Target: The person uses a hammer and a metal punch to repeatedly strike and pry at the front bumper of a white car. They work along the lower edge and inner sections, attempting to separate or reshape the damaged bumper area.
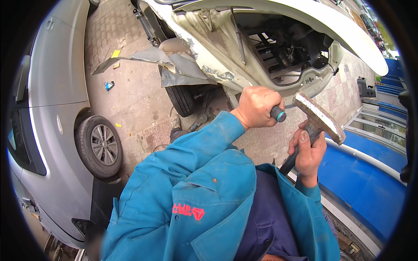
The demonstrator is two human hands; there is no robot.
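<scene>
Left hand point(257, 106) fisted around a dark tool handle point(278, 114), capped end pointing right. Right hand point(308, 152) grips the hammer point(318, 117) just below its head, which lies up and right of the cap, shaft slanting down-left, near the damaged white car point(226, 52).

Landmark: damaged white car with open engine bay point(244, 52), top centre of view.

- Torn grey sheet-metal panel point(143, 58) hangs off the white car's left side; black front tyre point(182, 99) sits under that corner.
- Silver car point(48, 108) stands well left of the white car, paved ground point(130, 100) between them; its black-tyred wheel with silver rim point(101, 145) faces that gap.
- Left hand point(256, 106), just below the white car's front edge, wraps a black tool handle with teal end cap point(278, 114).
- Right hand point(308, 152), below and right of the white car, grips a steel-headed hammer point(318, 118) by the shaft.
- Blue and white barrier point(370, 169) lies right of the white car.
</scene>
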